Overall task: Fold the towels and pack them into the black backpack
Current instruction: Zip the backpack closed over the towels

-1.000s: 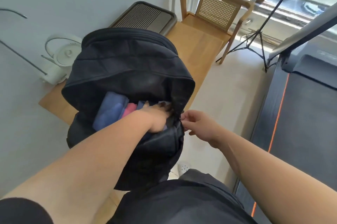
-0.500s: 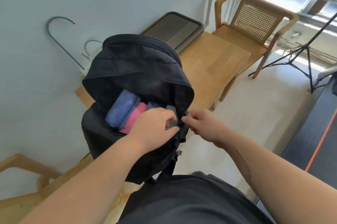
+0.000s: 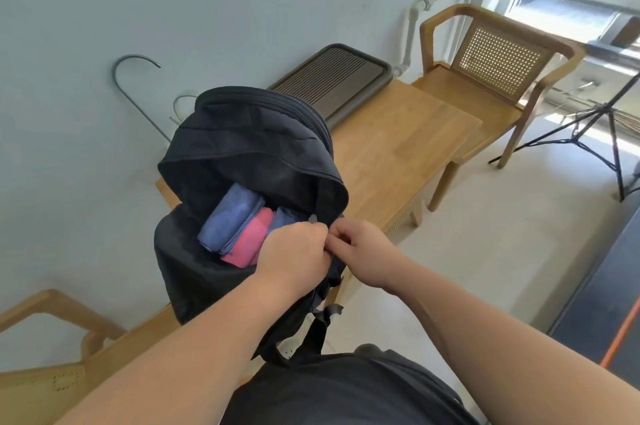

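Left hand [image 3: 294,253] and right hand [image 3: 363,251], fingers curled, pinch the rim of the open black backpack [image 3: 242,147]; inside, 2 folded blue towels [image 3: 228,216] flank 1 pink towel [image 3: 249,241].

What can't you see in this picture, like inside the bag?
- How many towels are in the black backpack: head view; the blue towel, pink towel and left hand cover the rest.
- What the right hand pinches: its own fingers hide it.
- The near wooden chair: cut off by the left edge.

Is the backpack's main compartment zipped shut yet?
Open. The black backpack gapes, showing a blue towel and pink towel inside; left hand and right hand grip its rim.
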A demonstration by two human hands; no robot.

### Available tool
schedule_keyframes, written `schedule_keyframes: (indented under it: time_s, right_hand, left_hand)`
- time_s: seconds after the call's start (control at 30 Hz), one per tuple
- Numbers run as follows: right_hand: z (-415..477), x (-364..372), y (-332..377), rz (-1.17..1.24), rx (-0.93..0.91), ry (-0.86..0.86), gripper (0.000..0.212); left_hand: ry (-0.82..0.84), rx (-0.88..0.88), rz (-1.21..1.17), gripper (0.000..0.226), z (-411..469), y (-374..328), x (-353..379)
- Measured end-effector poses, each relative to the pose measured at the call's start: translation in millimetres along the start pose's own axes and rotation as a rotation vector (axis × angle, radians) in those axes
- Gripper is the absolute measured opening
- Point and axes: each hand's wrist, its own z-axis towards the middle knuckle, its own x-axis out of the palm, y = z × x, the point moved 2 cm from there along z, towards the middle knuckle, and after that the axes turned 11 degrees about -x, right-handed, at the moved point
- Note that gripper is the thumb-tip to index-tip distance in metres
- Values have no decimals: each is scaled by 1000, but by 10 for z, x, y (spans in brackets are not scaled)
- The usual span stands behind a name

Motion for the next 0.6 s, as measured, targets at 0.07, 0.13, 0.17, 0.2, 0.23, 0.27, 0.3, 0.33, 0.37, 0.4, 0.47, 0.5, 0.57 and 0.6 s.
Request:
schedule_keyframes:
  time_s: [0.07,0.13,0.17,0.2,0.23,0.27,0.3,0.33,0.37,0.4,0.47,0.5,0.57,0.6]
  right_hand:
    - [-23,-9,-25,50,0,-17,20]
    - [-44,-2,-80,64,16,-39,11]
    - [-50,10,-117,53,24,-39,8]
    - [-56,28,-149,24,22,-26,8]
    - [-59,54,-168,-13,9,-8,11]
    - [-59,83,-175,-49,-11,4,15]
    - [-52,108,-172,-86,-34,-1,19]
    - [-35,124,-160,-127,-60,-25,20]
    - [-12,135,-147,-177,-91,-58,20]
    - [11,140,-126,-226,-125,-85,21]
    - [49,148,-89,-289,-192,-95,22]
    - [66,144,-76,-302,-220,-92,24]
    - [93,115,-61,-310,-265,-124,28]
    - [108,98,-48,-315,-282,-164,28]
  left_hand:
    - [7,-48,-17,9,-7,-4,5]
    - [30,-100,-50,13,-3,13,13]
    - [48,-122,-56,15,-2,30,19]
    - [70,-140,-61,16,-2,51,23]
    - [92,-157,-73,17,0,75,24]
    - [113,-174,-101,17,1,99,19]
    - [132,-188,-141,17,4,122,16]
    - [143,-198,-183,17,5,134,5]
    - [145,-209,-218,19,7,140,-9]
    - [136,-223,-253,20,5,144,-30]
    - [93,-267,-352,21,-1,162,-80]
    - [67,-292,-413,22,-7,177,-111]
    - [18,-320,-504,24,-16,191,-193]
    - [-3,-318,-534,25,-18,190,-238]
